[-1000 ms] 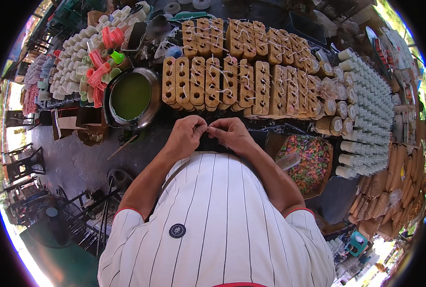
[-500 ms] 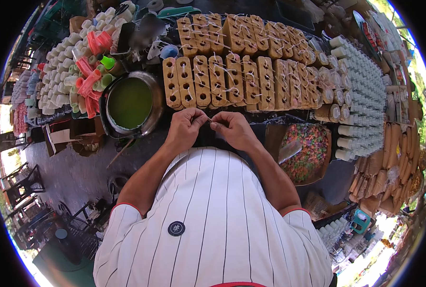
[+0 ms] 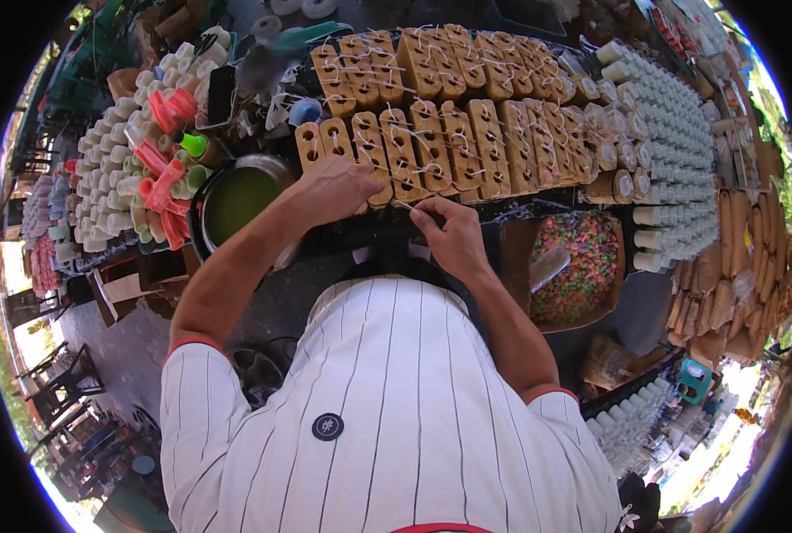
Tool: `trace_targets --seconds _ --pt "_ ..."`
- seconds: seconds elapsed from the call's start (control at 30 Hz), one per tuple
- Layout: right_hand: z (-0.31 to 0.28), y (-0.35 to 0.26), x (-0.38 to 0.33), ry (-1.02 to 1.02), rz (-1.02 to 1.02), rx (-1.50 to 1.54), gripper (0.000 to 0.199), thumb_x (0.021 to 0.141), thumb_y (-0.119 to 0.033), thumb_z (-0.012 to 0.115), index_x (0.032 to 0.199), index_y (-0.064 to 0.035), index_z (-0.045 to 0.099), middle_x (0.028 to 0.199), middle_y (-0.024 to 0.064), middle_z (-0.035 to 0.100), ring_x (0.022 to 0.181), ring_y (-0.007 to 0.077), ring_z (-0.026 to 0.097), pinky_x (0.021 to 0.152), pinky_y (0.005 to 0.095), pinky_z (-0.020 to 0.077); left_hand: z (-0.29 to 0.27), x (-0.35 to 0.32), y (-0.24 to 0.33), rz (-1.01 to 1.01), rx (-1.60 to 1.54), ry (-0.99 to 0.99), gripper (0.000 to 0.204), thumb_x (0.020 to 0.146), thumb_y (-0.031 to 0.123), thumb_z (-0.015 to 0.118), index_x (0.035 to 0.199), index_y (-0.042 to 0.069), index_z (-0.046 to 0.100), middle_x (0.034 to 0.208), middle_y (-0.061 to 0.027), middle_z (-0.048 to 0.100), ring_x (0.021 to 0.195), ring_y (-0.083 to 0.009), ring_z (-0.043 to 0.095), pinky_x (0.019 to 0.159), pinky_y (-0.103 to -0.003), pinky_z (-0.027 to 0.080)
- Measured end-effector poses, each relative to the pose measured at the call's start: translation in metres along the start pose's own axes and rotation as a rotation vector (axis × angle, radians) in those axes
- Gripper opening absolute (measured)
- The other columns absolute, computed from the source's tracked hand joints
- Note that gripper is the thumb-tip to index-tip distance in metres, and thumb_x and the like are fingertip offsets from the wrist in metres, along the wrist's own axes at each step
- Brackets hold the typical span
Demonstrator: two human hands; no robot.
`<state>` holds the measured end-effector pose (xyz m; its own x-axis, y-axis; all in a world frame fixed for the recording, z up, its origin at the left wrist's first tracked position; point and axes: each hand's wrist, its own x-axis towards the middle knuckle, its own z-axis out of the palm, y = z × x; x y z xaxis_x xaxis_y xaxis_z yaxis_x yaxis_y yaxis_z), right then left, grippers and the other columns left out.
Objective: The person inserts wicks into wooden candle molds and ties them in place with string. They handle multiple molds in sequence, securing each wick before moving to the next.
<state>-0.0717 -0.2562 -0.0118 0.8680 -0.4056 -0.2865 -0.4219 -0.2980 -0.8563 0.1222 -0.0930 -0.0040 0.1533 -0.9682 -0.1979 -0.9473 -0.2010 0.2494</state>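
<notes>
1. Right hand [image 3: 452, 233]: thumb and fingertips are pinching one end of a thin pale strand [image 3: 403, 205]; the hand is sitting just off the near edge of the block rows.
2. Strand: it is running from the right fingertips toward the left hand, just in front of the near row. Cannot tell whether its far end is fixed to anything.
3. Left hand [image 3: 332, 189]: it is lying palm down over the left end of the near row, fingers bent and bunched, tips pointing right. Cannot tell whether they are pinching anything or just touching a block.
4. Near row of tan blocks [image 3: 426, 147]: blocks are standing side by side, holes facing up, white strings lying across many of the tops. The left hand is covering part of the leftmost ones.
5. Back row of tan blocks [image 3: 418, 62]: running behind the near row, also carrying strings.
6. Metal pot [image 3: 277, 167]: sitting left of the blocks, holding green liquid [image 3: 240, 200]; the left forearm is hiding part of its rim.
7. Open carton [image 3: 513, 266]: sitting right of the right hand, holding small multicoloured pieces [image 3: 574, 266], with a clear scoop-like piece [image 3: 550, 268] lying on top.
8. White cups [image 3: 672, 133]: filling the right side in rows.
9. Pink-red cups [image 3: 153, 158]: lying left of the pot, beside a pile of pale cups [image 3: 112, 169].
</notes>
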Motion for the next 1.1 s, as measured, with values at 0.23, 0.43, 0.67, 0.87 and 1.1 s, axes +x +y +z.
trace_targets --seconds 0.23,0.43,0.67,0.87,1.1 --pt "0.01 0.02 -0.015 -0.026 -0.009 0.095 0.02 0.098 -0.019 0.077 0.103 0.0005 0.076 0.075 0.0039 0.069 0.067 0.0092 0.055 0.061 0.0284 0.0449 -0.008 0.018 -0.014 0.101 0.138 -0.223 0.022 0.09 0.014 0.067 0.109 0.014 0.078 0.098 -0.0097 0.075 0.098 -0.0316 0.076 0.08 -0.045 0.06" --pt "0.014 0.024 -0.02 -0.018 -0.078 0.097 0.02 0.097 -0.019 0.077 0.102 0.0011 0.076 0.078 0.0079 0.071 0.069 0.0125 0.055 0.065 0.0311 0.0464 0.002 0.028 -0.018 0.192 0.197 -0.22 0.019 0.089 0.013 0.067 0.103 0.01 0.078 0.095 -0.0098 0.076 0.094 -0.0323 0.076 0.076 -0.045 0.06" --pt "0.009 0.023 -0.01 0.031 -0.093 0.047 0.02 0.097 -0.017 0.072 0.106 -0.0007 0.077 0.095 0.0158 0.075 0.089 0.0312 0.073 0.081 0.0402 0.0552 0.007 0.016 -0.028 0.173 0.028 -0.036 0.019 0.086 0.003 0.064 0.103 0.006 0.071 0.098 -0.0131 0.068 0.094 -0.0361 0.071 0.077 -0.047 0.055" --pt "0.024 0.013 0.016 0.145 -0.357 -0.181 0.015 0.094 -0.015 0.072 0.097 -0.0013 0.077 0.095 0.0174 0.073 0.09 0.0363 0.072 0.079 0.0447 0.0563 -0.002 -0.01 -0.013 -0.035 -0.158 0.276 0.008 0.088 0.006 0.068 0.095 0.002 0.066 0.092 -0.0141 0.066 0.085 -0.0389 0.07 0.075 -0.049 0.056" --pt "0.054 -0.02 0.043 0.085 -0.479 -0.733 0.012 0.087 -0.011 0.067 0.087 -0.0037 0.076 0.088 0.0165 0.072 0.081 0.034 0.075 0.072 0.044 0.0603 0.014 -0.053 0.023 -0.24 -0.269 0.33 0.014 0.095 0.016 0.072 0.099 0.003 0.069 0.095 -0.0125 0.068 0.085 -0.036 0.071 0.074 -0.047 0.058"
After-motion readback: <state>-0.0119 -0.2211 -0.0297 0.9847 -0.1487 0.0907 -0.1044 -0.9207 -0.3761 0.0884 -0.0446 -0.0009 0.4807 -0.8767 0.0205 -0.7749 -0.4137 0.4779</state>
